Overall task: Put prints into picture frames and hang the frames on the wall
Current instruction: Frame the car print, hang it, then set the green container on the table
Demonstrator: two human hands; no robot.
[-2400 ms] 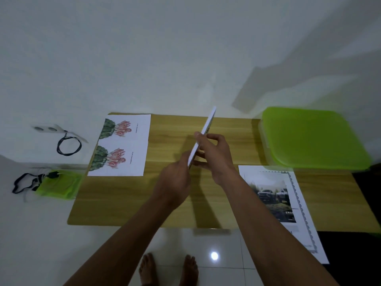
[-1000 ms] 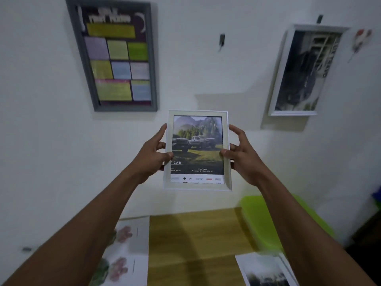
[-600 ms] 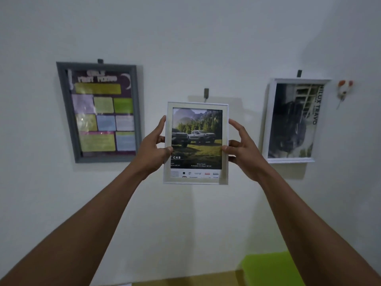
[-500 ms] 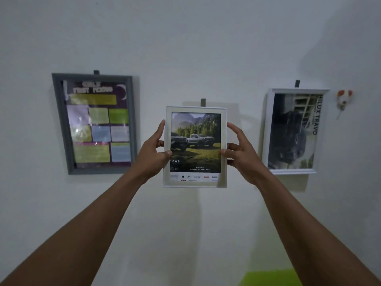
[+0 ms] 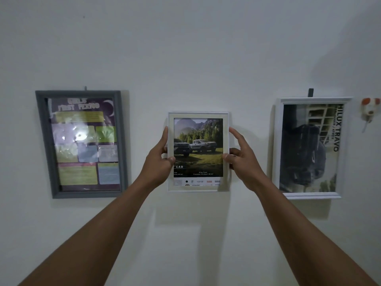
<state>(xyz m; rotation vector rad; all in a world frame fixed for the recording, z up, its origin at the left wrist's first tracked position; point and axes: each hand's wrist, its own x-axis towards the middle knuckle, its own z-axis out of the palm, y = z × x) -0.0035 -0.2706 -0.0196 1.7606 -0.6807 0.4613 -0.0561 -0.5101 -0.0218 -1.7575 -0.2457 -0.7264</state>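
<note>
Holding the small white frame (image 5: 198, 152) up against the wall (image 5: 185, 48), dead centre of the picture, and I've got both hands on it. Left hand (image 5: 159, 162) grips the left edge: thumb (image 5: 171, 159) pressed on the front of the border, fingers running up the side. Right hand (image 5: 242, 162) takes the right edge the same way, thumb on the front near the middle, index finger stretched up along the side. The frame sits upright and level, and the print (image 5: 199, 131) is inside it: two pickup trucks on grass, trees and mountains above them, a strip of logos along the bottom. From here I can't tell whether the frame bears on a hook or only on the hands; its back is hidden. To the left, well apart, a grey frame (image 5: 42, 141) hangs from a small nail (image 5: 85, 87), tilted a little, with a purple poster of coloured panels behind glare. To the right, a larger white frame (image 5: 311, 147) hangs under a dark hook (image 5: 310, 93), its poster reading HILUX TRAVO down the side. At the far right edge, a small orange-and-white thing (image 5: 370, 109) is stuck to the wall.
</note>
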